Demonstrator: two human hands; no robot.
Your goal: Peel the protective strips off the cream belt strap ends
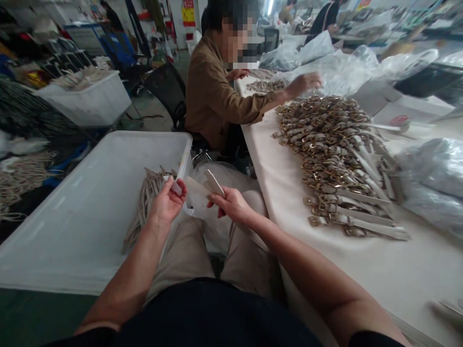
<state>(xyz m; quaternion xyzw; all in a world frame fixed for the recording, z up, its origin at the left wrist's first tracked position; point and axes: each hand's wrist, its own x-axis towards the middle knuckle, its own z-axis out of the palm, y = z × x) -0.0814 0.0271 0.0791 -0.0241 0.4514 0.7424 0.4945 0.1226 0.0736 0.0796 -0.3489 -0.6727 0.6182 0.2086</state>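
A cloth-covered table (361, 274) runs along the right and one white tub (87, 193) stands at the left, its near long side reaching past the left forearm; between their facing edges, the knees and a strip of room hold both hands. One co-worker (213, 91) sits beyond, an arm over the table. A heap of buckled straps (325, 154), too many and tangled to count, sits back from the table's near edge; one loose bundle of strips (144, 207) lies in the tub beside the left forearm. The right hand (231, 205) pinches flat straps (214, 183), at least two, with their ends jutting past thumb and fingers toward the left hand (168, 202), a narrow gap away. That hand's fingertips are pressed together on one small pale piece (176, 188), partly hidden.
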